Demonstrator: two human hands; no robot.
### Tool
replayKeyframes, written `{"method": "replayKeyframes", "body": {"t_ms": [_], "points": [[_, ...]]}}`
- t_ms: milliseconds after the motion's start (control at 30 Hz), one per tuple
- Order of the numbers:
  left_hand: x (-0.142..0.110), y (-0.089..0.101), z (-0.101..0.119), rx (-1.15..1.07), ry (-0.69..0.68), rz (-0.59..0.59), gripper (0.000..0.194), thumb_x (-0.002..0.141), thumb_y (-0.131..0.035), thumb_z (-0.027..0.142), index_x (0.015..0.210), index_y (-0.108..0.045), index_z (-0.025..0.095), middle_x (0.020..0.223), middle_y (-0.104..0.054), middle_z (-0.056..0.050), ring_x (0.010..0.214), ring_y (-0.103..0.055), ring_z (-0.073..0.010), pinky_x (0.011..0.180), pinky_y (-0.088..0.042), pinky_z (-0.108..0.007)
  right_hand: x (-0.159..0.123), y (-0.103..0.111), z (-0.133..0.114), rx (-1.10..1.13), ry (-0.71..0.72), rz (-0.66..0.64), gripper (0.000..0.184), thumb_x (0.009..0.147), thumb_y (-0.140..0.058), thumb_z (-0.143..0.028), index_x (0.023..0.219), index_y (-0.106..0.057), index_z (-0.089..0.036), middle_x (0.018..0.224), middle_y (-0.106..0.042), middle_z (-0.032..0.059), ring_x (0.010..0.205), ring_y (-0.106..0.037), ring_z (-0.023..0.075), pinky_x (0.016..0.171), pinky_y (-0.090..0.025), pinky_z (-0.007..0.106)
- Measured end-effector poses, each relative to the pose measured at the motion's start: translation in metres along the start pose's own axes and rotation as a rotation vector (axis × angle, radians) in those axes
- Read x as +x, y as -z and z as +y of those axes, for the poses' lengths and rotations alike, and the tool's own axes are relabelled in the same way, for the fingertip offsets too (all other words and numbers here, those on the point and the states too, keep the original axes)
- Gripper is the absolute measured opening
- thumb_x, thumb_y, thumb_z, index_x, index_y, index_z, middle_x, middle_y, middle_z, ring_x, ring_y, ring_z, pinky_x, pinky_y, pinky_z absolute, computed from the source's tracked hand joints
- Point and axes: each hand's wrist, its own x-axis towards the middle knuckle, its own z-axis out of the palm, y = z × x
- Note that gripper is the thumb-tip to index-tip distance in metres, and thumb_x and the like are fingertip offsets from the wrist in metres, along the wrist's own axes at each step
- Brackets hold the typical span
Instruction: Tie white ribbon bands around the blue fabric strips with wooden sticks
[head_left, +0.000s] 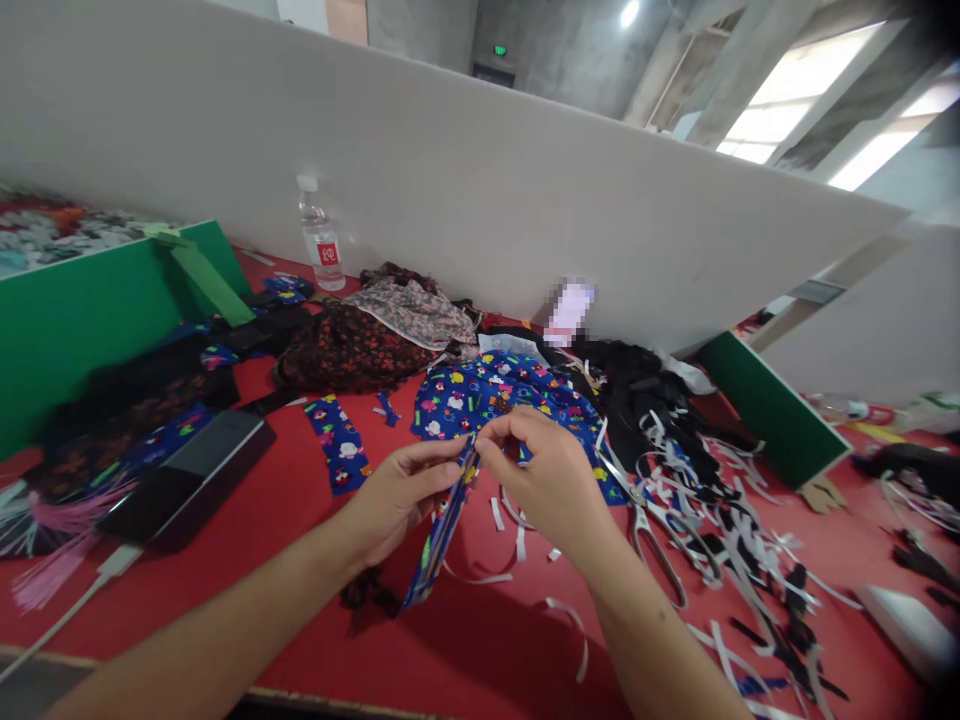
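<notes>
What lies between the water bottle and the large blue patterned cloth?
In the head view, a heap of floral fabric, dark and pale, lies between the water bottle and the blue patterned cloth.

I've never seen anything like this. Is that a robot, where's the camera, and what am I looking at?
There's no robot here, just a person's two bare hands. The single picture comes from a camera worn on the head, looking forward and down. The left hand and right hand pinch a blue printed strip near its upper end. On the red table lie matching blue cloth, dark flowered cloth, scissors and white scraps. A clear bottle stands by the pale partition.
</notes>
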Motion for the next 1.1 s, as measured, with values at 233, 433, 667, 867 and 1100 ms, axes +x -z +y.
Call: {"method": "replayKeyframes", "body": {"t_ms": [233,433,667,867,1100], "points": [[0.0024,0.0048,-0.0042,0.067,-0.111,-0.025,0.027,0.054,-0.084,0.024,0.08,-0.076,0.027,0.088,-0.074,0.002,0.08,-0.063,-0.0106,0.078,-0.048,-0.022,-0.0007,-0.0004,-0.0027,-0.041,0.0,0.005,0.012,0.077,-0.058,-0.013,0.067,-0.059,-0.019,0.066,-0.057,-0.0015,0.063,-0.053,0.0114,0.057,-0.039,0.021],[0.0036,0.0067,-0.004,0.237,-0.23,-0.043,0.025,0.06,-0.08,0.026,0.085,-0.076,0.029,0.099,-0.07,0.0,0.096,-0.059,-0.0159,0.087,-0.045,-0.027,-0.0008,-0.001,-0.0025,-0.079,0.015,0.004,0.012,0.077,-0.057,-0.012,0.067,-0.058,-0.019,0.068,-0.056,-0.0012,0.063,-0.052,0.0116,0.058,-0.04,0.023],[0.0017,0.0074,-0.0017,0.351,-0.303,-0.113,0.022,0.068,-0.075,0.023,0.09,-0.075,0.029,0.1,-0.065,-0.002,0.097,-0.056,-0.0156,0.09,-0.042,-0.026,-0.0017,-0.0004,-0.001,-0.098,0.027,-0.02,0.012,0.078,-0.056,-0.013,0.068,-0.057,-0.019,0.068,-0.056,-0.0006,0.064,-0.052,0.0122,0.06,-0.039,0.023],[0.0017,0.0077,-0.0012,0.35,-0.3,-0.133,0.023,0.07,-0.074,0.022,0.091,-0.075,0.029,0.1,-0.064,-0.002,0.097,-0.055,-0.0147,0.09,-0.041,-0.025,-0.0004,-0.0016,0.0004,-0.07,0.03,-0.031,0.013,0.076,-0.055,-0.01,0.066,-0.054,-0.018,0.067,-0.053,-0.0016,0.062,-0.05,0.011,0.058,-0.038,0.022],[0.0015,0.007,-0.0014,0.33,-0.273,-0.131,0.024,0.07,-0.073,0.02,0.092,-0.075,0.03,0.1,-0.068,-0.001,0.097,-0.058,-0.0143,0.089,-0.044,-0.024,0.0003,-0.0024,0.0023,-0.055,0.023,-0.048,0.012,0.076,-0.054,-0.01,0.067,-0.053,-0.018,0.068,-0.053,-0.0013,0.063,-0.049,0.0115,0.058,-0.037,0.023]]}}
